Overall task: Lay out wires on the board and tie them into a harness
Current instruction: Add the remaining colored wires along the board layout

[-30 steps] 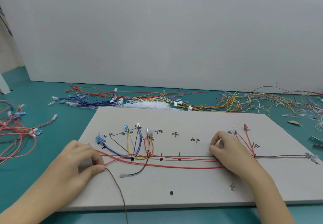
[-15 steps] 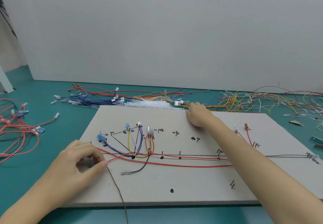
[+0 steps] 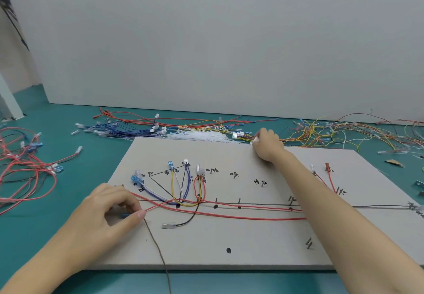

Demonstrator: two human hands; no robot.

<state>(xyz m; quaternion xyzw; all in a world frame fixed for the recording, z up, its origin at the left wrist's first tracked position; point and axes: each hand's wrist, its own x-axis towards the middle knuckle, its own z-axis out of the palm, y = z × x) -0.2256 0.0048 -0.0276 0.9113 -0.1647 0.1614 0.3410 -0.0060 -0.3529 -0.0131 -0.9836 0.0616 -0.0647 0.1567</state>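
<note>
Red insulated wires (image 3: 229, 213) run lengthwise across the flat grey fibre board (image 3: 229, 243), and the left hand (image 3: 107, 213) pins their near ends: its grip is pressed together, thumb and forefinger pinching a small blue connector (image 3: 125, 215) where the red wires and a thin brown wire (image 3: 158, 250) meet. The brown wire trails from that pinch over the board's near edge.

The right hand (image 3: 267, 145) reaches to the far edge of the board, its fingers curled around a small white piece (image 3: 255, 140); what that piece is cannot be told.

Between the hands, short loops of blue, white, yellow and red wire (image 3: 183, 186) stand at hand-marked spots, each ending in a small connector. A black wire with a clear-sleeved terminal (image 3: 168, 225) lies loose just below the red run. Two more red leads (image 3: 330, 179) angle down on the right part of the board, beside the right forearm.

The board lies on a teal desk (image 3: 57, 137). Beyond its far edge sit a bundle of white cable ties (image 3: 199, 136), dark blue wires (image 3: 128, 131) and a tangle of yellow and orange wires (image 3: 332, 133). A heap of red wires (image 3: 25, 174) lies to the left of the board.
</note>
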